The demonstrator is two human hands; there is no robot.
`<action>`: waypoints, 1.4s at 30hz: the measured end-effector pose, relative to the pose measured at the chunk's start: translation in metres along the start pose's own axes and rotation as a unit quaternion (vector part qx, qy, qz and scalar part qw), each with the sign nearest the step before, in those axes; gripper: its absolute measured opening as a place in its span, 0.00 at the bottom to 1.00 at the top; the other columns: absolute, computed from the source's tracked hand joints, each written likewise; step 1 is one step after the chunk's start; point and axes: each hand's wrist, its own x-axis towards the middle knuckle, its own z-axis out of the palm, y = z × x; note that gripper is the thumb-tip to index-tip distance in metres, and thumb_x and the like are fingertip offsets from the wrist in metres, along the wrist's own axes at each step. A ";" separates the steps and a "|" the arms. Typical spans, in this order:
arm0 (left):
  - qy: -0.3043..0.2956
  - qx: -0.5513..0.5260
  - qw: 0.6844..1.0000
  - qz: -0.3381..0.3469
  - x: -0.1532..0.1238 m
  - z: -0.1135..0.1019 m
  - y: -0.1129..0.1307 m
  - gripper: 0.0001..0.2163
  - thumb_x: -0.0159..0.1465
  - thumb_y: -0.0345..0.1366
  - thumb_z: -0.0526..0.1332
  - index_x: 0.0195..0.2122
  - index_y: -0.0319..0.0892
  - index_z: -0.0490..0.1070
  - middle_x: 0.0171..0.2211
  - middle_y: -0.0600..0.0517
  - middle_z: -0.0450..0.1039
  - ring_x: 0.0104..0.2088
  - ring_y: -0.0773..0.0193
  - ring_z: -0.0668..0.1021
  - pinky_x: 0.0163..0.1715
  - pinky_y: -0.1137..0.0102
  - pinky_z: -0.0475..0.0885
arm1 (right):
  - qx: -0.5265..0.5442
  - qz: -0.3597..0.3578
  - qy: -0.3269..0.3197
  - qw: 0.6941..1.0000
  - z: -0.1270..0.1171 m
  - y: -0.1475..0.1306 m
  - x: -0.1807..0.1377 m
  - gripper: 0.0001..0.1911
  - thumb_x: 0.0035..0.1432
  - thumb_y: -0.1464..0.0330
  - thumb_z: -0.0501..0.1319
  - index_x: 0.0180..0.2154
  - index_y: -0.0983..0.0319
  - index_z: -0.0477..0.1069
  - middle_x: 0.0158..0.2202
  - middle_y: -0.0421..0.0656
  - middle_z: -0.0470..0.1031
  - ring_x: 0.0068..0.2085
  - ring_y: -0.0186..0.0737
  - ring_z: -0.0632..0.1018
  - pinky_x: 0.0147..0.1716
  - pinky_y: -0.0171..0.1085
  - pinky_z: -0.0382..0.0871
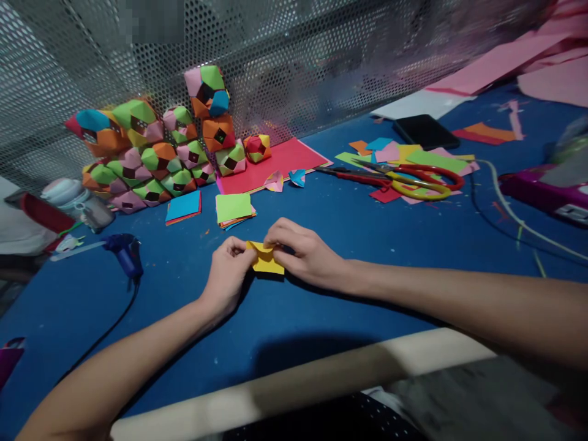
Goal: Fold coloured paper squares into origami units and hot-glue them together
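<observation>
A small folded yellow paper piece (265, 259) lies on the blue table (321, 306) between my two hands. My left hand (228, 269) pinches its left edge with fingers curled closed. My right hand (305, 252) presses on its right side with fingertips bent over the fold. Just beyond the hands lies a stack of square paper sheets with a green one on top (233, 208), and another stack with a blue top sheet (184, 207) to its left.
Several multicoloured folded paper cubes (156, 153) are piled against the perforated metal wall. Red-and-yellow scissors (404, 179) lie on paper scraps at the right, near a black phone (425, 131). A blue glue gun (123, 252) with cable lies left. A red sheet (275, 162) lies behind.
</observation>
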 end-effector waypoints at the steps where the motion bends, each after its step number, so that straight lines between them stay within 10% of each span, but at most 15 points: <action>1: 0.001 0.003 1.000 0.001 0.000 0.000 0.000 0.05 0.49 0.28 0.60 0.24 0.39 0.63 0.22 0.59 0.64 0.23 0.74 0.66 0.25 0.77 0.60 | -0.003 0.003 0.000 1.000 0.000 0.000 0.000 0.09 0.54 0.79 0.51 0.35 0.62 0.65 0.34 0.43 0.66 0.36 0.35 0.68 0.35 0.35 0.63; 11: -0.001 0.087 0.996 -0.003 -0.005 0.003 0.006 0.05 0.48 0.29 0.60 0.24 0.39 0.63 0.20 0.59 0.63 0.21 0.73 0.64 0.22 0.77 0.58 | 0.046 0.169 0.042 0.984 -0.003 -0.003 0.006 0.05 0.55 0.73 0.59 0.28 0.63 0.64 0.27 0.38 0.67 0.28 0.31 0.67 0.28 0.31 0.61; 20: -0.002 0.034 0.999 0.006 -0.002 0.003 0.003 0.05 0.48 0.28 0.60 0.23 0.40 0.62 0.21 0.59 0.63 0.22 0.73 0.65 0.24 0.77 0.60 | 0.004 -0.015 0.018 1.000 0.000 -0.003 0.001 0.08 0.55 0.80 0.50 0.32 0.62 0.62 0.33 0.43 0.64 0.36 0.36 0.67 0.35 0.36 0.63; 42: -0.005 0.058 0.998 0.040 -0.005 0.003 0.008 0.06 0.51 0.31 0.62 0.25 0.39 0.63 0.22 0.58 0.65 0.23 0.72 0.66 0.24 0.77 0.61 | 0.035 0.076 -0.012 0.996 -0.005 -0.008 0.004 0.04 0.60 0.70 0.55 0.36 0.63 0.66 0.33 0.43 0.68 0.34 0.35 0.69 0.34 0.35 0.63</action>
